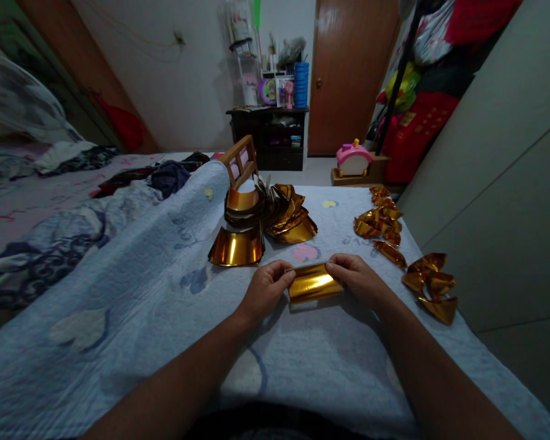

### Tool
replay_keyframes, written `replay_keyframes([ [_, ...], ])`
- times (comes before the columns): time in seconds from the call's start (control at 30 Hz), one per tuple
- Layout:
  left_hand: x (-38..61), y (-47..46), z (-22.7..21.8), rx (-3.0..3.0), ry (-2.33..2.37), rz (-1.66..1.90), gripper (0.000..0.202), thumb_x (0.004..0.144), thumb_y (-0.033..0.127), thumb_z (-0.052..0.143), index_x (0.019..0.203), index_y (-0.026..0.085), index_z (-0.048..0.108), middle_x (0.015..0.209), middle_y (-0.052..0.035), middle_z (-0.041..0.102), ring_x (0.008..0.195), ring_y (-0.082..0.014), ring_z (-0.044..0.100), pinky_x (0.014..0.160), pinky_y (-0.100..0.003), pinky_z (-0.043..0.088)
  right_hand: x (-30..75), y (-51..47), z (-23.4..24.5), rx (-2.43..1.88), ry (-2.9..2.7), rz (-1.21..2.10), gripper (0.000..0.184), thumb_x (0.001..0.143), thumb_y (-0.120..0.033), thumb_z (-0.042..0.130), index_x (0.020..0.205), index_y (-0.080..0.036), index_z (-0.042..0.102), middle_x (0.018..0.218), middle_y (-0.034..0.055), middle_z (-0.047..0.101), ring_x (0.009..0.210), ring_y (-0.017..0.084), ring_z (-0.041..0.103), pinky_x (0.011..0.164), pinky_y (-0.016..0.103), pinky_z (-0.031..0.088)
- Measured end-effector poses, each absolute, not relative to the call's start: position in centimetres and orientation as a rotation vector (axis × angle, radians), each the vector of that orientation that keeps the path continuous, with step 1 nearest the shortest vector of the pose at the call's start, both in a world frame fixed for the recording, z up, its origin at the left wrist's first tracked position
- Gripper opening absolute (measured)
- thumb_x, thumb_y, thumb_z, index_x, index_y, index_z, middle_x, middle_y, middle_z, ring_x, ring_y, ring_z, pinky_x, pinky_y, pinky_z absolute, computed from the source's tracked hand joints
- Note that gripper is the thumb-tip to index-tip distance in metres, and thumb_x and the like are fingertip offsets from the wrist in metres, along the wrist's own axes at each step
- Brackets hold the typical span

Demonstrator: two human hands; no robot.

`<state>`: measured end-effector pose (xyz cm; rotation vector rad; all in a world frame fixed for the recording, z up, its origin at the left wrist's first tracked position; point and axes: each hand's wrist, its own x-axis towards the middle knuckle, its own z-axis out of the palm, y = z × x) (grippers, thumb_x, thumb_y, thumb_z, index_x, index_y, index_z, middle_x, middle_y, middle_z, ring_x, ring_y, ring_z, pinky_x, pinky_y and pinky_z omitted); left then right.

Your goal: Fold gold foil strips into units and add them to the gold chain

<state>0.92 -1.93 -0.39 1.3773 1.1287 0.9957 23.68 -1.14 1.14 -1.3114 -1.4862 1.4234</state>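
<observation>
Between my two hands is a sheet of shiny gold foil paper (315, 285), its top edge toward the far side of the bed. My left hand (268, 284) pinches its upper left corner between thumb and fingers. At the upper right corner, my right hand (355, 275) pinches it the same way. Just beyond my left hand lies a flat curved stack of gold foil sheets (237, 247). Behind it a fanned pile of more gold sheets (293, 223) spreads out. To the right of my right hand sit several folded gold foil pieces (433, 284).
A pale blue quilt (165, 318) with heart patterns covers the surface. More folded foil pieces (380, 220) lie along its right edge, beside a pale cabinet (499, 214). A small wooden frame (241, 160) stands behind the pile. Farther back are a dark shelf (268, 137) and a pink toy (354, 159).
</observation>
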Motion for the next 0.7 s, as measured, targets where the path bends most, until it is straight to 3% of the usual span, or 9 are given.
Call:
replay_keyframes([
  [0.2, 0.83, -1.88, -0.46, 1.448, 1.160, 0.977, 0.021, 0.082, 0.037, 0.064, 0.081, 0.016, 0.067, 0.070, 0.0001, 0.059, 0.064, -0.0127, 0.052, 0.064, -0.024, 0.041, 23.55, -1.04, 0.86, -1.305, -1.490, 1.346, 0.031, 0.079, -0.049, 0.065, 0.077, -0.018, 0.060, 0.063, -0.0044, 0.048, 0.056, 0.010, 0.041, 0.053, 0.025, 0.031],
  [0.5, 0.70, -1.76, -0.45, 1.559, 1.255, 1.003, 0.021, 0.082, 0.035, 0.063, 0.080, 0.016, 0.071, 0.077, -0.0036, 0.065, 0.074, -0.0169, 0.059, 0.070, -0.027, 0.045, 23.64, -0.87, 0.63, -1.345, -1.531, 1.297, 0.030, 0.079, -0.048, 0.063, 0.075, -0.019, 0.057, 0.063, -0.0042, 0.048, 0.057, 0.011, 0.041, 0.053, 0.025, 0.031],
  [0.7, 0.71, -1.79, -0.37, 1.533, 1.237, 0.989, 0.021, 0.082, 0.036, 0.063, 0.079, 0.016, 0.070, 0.073, -0.0026, 0.065, 0.070, -0.0161, 0.058, 0.067, -0.026, 0.044, 23.57, -0.93, 0.67, -1.357, -1.574, 1.254, 0.028, 0.080, -0.046, 0.062, 0.073, -0.020, 0.056, 0.063, -0.0039, 0.048, 0.058, 0.012, 0.042, 0.054, 0.026, 0.032],
])
